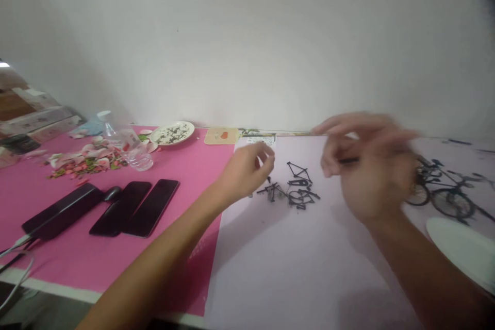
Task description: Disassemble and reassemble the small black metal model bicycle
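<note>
Pale sheet (294, 268): left hand (243, 170) curled loosely, right hand (371, 170) pinching dark piece (349, 161).

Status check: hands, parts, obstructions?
Left hand fingers curled beside black bike parts, grip unclear. Right hand blurred, pinching dark piece. Model bikes beside right hand; nothing blocking parts.

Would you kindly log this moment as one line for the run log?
left hand: fingers curled near black parts | right hand: blurred, grip unclear | model bicycles at right | phones on pink mat
</note>
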Motion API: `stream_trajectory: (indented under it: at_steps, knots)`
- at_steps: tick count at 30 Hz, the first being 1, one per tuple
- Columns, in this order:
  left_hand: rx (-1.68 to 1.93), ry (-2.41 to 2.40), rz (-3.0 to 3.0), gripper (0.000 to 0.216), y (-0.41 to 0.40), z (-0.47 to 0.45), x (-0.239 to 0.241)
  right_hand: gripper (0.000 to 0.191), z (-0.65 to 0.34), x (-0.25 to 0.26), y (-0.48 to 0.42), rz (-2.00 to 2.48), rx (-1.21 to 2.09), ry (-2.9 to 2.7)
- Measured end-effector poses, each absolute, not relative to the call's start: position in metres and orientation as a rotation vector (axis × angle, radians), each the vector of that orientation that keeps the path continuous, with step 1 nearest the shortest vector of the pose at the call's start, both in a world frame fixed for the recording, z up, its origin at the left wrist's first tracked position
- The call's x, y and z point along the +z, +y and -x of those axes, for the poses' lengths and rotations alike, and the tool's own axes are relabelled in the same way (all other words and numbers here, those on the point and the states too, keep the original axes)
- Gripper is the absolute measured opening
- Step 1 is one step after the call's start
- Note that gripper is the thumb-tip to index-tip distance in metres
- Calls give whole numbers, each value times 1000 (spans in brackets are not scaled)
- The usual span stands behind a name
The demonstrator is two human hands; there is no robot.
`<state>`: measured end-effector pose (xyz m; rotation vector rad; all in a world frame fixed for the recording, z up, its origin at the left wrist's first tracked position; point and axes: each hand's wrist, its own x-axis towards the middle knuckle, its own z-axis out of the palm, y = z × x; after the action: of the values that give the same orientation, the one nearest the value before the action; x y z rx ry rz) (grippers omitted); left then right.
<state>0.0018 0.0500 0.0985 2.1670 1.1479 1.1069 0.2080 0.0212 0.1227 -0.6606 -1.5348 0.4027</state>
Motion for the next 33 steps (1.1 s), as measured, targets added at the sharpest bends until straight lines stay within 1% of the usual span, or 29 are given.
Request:
stream_trajectory:
  at_steps: [1, 3, 6, 9, 12, 14, 17, 22, 27, 33]
  knots:
    - [969, 1221, -2196, 16, 53, -4, 83, 52, -210, 112, 27, 667, 396, -1601]
    - [778, 1407, -2208, 16, 55, -9, 58, 53, -218, 84, 39, 859, 464, -1774]
    - [542, 1559, -2149, 21, 54, -17, 35, 54, -236, 41, 49, 1105, 462, -1998]
    - [447, 1606, -2079, 30, 50, -23, 23, 50, -249, 18, 48, 1282, 319, -2132]
    - [483, 1632, -2046, 51, 42, -27, 15, 43, -255, 13, 43, 1408, 279, -2176]
    - [502, 1668, -2070, 58, 34, -29, 11, 41, -256, 13, 42, 1456, 285, -2161]
    - [511, 1706, -2157, 53, 26, -30, 4, 41, -257, 15, 41, 1497, 333, -2123]
    - [523, 1696, -2207, 42, 26, -31, -2, 47, -262, 19, 41, 1482, 423, -2023]
    - [533, 1675, -2240, 32, 29, -31, -6, 47, -278, 26, 44, 1533, 319, -1837]
    - [646, 1629, -2241, 32, 29, -30, -15, 41, -296, 22, 54, 1619, 227, -1708]
